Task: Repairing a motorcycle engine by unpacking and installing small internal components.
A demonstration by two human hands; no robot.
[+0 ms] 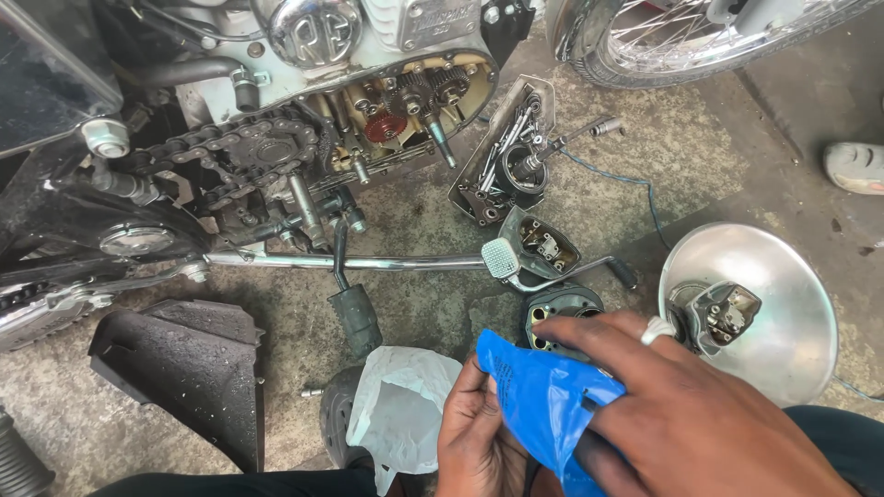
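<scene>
**Two hands on one blue packet beside an opened motorcycle engine**

Nearest the camera, two hands meet over one blue plastic packet (539, 405). The left hand (479, 442) lies palm up beneath it, fingers curled closed around the packet's left edge. The right hand (681, 414) comes over the top, fingers bent and pressing the packet's upper side; one silver ring (657, 329) sits on a finger. The packet is at the near centre, held between both hands above the concrete floor (433, 212).

Just left of the hands lies one white plastic bag (401, 410), crumpled, partly covering a dark round part. Further left sits one black plastic cover (189, 368). Right of the hands rests one round chrome dish (783, 313) holding one small metal bracket. Directly behind the packet, one dark round housing (557, 308) is partly hidden by the right hand's fingertips.

In the middle distance one long chrome rod (368, 263) runs left to right, with one ribbed pedal pad (500, 259) at its right end and one black rubber-covered lever (354, 317) hanging below. Two open metal covers lie beyond: a smaller one (543, 244) and a larger tray-like one (506, 152) full of bolts and tools.

Farthest, the engine (368, 55) stands with its side open, showing several gears (414, 101), exact count unclear, and one drive chain (230, 156). One spoked wheel (681, 37) is at the far right, and one sandalled foot (856, 166) of another person shows at the right edge.
</scene>
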